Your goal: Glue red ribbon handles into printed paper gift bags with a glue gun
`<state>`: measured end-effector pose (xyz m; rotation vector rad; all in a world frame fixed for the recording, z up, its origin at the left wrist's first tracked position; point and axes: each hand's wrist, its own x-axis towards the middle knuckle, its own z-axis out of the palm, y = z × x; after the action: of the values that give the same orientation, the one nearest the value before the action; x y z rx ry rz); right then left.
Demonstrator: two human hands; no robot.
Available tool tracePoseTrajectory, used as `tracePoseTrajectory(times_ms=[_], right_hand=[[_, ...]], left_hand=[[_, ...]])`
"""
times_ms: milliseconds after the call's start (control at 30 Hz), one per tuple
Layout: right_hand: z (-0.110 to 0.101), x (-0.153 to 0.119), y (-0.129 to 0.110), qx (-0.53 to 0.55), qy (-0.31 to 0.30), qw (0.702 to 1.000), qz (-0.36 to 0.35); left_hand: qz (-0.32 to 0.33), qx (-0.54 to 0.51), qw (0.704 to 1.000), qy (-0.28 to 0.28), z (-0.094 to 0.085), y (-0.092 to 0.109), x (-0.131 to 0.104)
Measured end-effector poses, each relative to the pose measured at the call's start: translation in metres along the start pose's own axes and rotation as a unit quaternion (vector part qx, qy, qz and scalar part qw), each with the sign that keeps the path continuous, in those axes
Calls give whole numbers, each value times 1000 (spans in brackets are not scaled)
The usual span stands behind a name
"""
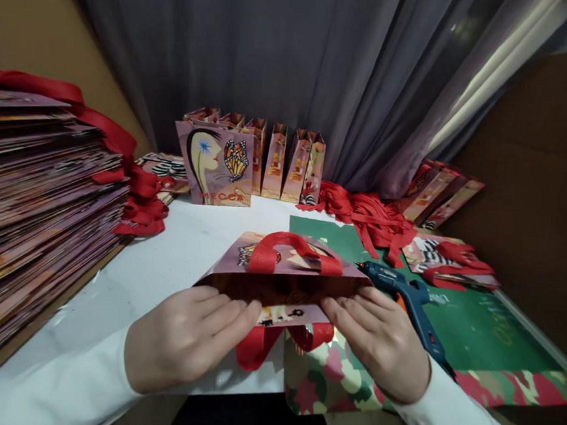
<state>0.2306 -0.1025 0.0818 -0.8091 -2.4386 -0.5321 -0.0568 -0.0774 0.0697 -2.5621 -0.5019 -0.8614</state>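
A printed paper gift bag with red ribbon handles is held between my hands, its mouth parted and facing me. My left hand grips the left end of the rim, fingers closed over the near edge. On the right end, my right hand pinches the rim the same way. One red ribbon handle arches over the far panel; the other hangs down in front of the near panel. The thumbs are mostly hidden. Just right of the bag lies a blue glue gun.
A tall stack of flat bags with red ribbons fills the left. Several standing bags line the back. A heap of red ribbon lies behind the green mat. Flat bags and tilted bags are at right.
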Motion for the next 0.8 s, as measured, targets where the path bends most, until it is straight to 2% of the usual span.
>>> tracePoseTrajectory(times_ms=[167, 267, 333, 400, 500, 600, 700, 800], right_hand=[[-4, 6, 6, 12, 3, 1000, -9], [-4, 6, 6, -35, 35, 999, 10], [1, 2, 4, -81, 107, 989, 68], [11, -5, 1, -72, 174, 970, 153], [30, -17, -5, 32, 220, 943, 248], [42, -22, -11, 73, 261, 916, 296], [44, -18, -13, 102, 237, 920, 296], [45, -12, -9, 156, 178, 927, 290]], left_hand=[[2, 41, 999, -6, -2, -6, 5], [-54, 70, 996, 9, -6, -3, 5], [-143, 87, 986, 24, -7, 1, 2], [-217, 100, 970, 45, -4, 3, -3], [-257, 91, 958, 89, 2, 3, -10], [-292, 28, 943, 155, 10, 2, -13], [-380, -39, 902, 202, 22, 5, -16], [-409, -104, 890, 174, 38, 10, -18]])
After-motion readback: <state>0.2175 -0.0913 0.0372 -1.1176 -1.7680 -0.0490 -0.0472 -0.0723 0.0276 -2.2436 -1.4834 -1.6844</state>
